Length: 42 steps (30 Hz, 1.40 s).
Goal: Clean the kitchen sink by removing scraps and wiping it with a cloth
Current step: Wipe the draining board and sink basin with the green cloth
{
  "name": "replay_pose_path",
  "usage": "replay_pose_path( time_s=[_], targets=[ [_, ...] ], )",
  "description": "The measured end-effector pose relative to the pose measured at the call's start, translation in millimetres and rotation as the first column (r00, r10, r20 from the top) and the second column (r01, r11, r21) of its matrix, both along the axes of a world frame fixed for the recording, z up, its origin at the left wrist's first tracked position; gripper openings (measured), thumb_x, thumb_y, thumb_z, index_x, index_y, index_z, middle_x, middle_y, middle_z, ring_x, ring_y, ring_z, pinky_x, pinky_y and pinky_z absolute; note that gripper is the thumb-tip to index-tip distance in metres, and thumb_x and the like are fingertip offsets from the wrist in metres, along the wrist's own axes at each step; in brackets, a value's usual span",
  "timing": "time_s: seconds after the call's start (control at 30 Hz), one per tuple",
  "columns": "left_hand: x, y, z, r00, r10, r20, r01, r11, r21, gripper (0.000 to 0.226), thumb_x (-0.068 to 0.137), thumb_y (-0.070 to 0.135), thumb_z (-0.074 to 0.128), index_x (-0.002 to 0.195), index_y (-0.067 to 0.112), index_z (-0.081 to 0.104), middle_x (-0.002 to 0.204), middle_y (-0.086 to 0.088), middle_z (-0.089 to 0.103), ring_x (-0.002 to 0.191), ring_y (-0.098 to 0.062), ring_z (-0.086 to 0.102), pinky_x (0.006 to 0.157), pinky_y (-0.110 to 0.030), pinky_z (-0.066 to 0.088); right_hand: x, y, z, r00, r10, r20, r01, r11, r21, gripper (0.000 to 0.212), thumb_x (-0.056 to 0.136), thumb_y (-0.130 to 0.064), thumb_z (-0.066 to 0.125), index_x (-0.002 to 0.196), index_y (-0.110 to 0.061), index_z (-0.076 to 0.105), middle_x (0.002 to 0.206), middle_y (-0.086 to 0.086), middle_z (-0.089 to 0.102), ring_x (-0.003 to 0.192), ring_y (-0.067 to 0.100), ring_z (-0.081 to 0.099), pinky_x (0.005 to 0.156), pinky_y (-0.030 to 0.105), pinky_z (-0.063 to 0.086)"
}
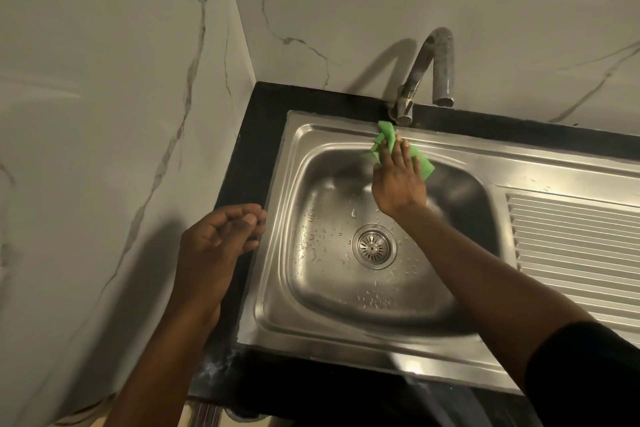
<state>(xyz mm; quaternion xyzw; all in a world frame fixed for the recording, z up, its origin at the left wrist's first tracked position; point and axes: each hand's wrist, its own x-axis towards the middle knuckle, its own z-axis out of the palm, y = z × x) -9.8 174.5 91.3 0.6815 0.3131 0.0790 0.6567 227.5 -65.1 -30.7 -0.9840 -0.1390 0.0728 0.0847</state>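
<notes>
A stainless steel sink [277,288] is set in a black counter, its bowl wet with water drops around the round drain strainer [373,246]. My right hand [398,180] lies flat with straight fingers on a green cloth [388,133], pressing it against the bowl's far rim just below the tap. My left hand [221,236] hovers over the counter's left edge beside the sink, fingers loosely curled and holding nothing. No scraps show in the bowl.
A curved metal tap [424,73] rises behind the sink at the back. A ribbed draining board [575,246] extends to the right. Marble-patterned walls close in at the left and back. The black counter [249,156] borders the sink.
</notes>
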Motion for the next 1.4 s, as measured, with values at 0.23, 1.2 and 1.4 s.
replay_pose_path(
  time_s=[0.23,1.2,1.4],
  targets=[
    [-12,8,2,1.0,0.018,0.0,-0.018,1.0,0.006,0.018,0.103,0.014,0.063,0.107,0.022,0.079,0.109,0.0,0.082,0.104,-0.024,0.078,0.095,-0.047,0.061,-18,92,15,0.924,0.383,-0.026,-0.364,0.896,0.255,0.058,0.108,-0.039,0.024,0.165,-0.031,0.018,0.175,0.004,0.007,0.161,0.028,0.001,0.131,0.052,0.005],
    [-46,-94,19,0.997,-0.067,0.032,0.065,0.996,0.06,0.018,0.103,0.015,0.064,0.115,0.014,0.077,0.109,-0.003,0.082,0.103,-0.027,0.078,0.088,-0.033,0.063,-271,-136,26,0.702,0.682,-0.205,-0.669,0.73,0.14,0.06,0.105,-0.042,0.033,0.162,-0.046,0.018,0.172,-0.004,0.022,0.16,0.018,0.016,0.128,0.035,0.004],
    [-52,-138,26,0.99,-0.131,0.055,0.128,0.99,0.052,0.016,0.103,0.016,0.064,0.109,0.021,0.078,0.108,0.001,0.082,0.102,-0.022,0.079,0.09,-0.036,0.062,-263,-275,42,0.764,0.603,-0.229,-0.606,0.793,0.068,0.059,0.109,-0.044,0.031,0.162,-0.052,0.006,0.171,-0.014,0.01,0.157,-0.003,-0.012,0.125,0.021,-0.016]
  ],
)
